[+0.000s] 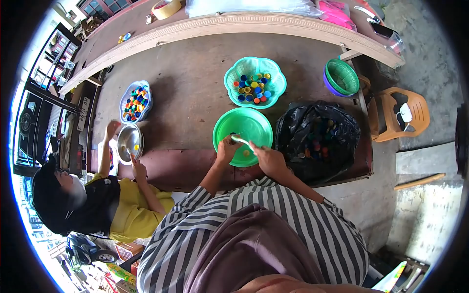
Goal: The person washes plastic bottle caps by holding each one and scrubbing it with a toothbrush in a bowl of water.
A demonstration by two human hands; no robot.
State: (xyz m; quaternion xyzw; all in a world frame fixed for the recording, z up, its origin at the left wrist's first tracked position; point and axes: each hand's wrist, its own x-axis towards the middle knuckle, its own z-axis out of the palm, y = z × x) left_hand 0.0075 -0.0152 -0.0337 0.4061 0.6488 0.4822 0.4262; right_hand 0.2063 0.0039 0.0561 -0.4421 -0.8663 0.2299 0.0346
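Over a green basin (222, 122) both of my hands are close together. My right hand (268, 160) is closed around a slim white tool (243, 141); its exact kind is too small to tell. The tool's far end reaches the fingers of my left hand (227, 149), which are pinched together. A small dark spot shows by those fingertips, but what they hold is hidden. A small yellowish piece (246, 153) lies in the basin. Beyond it, a light green scalloped basket (232, 78) contains colourful bottle caps (254, 84).
A black plastic bag (293, 127) of caps lies at right, near stacked baskets (342, 73). To the left, a co-worker (105, 200) works over a metal bowl (125, 146), by a basket of caps (135, 103). A raised wooden ledge (220, 23) spans the back; a chair (403, 112) stands right.
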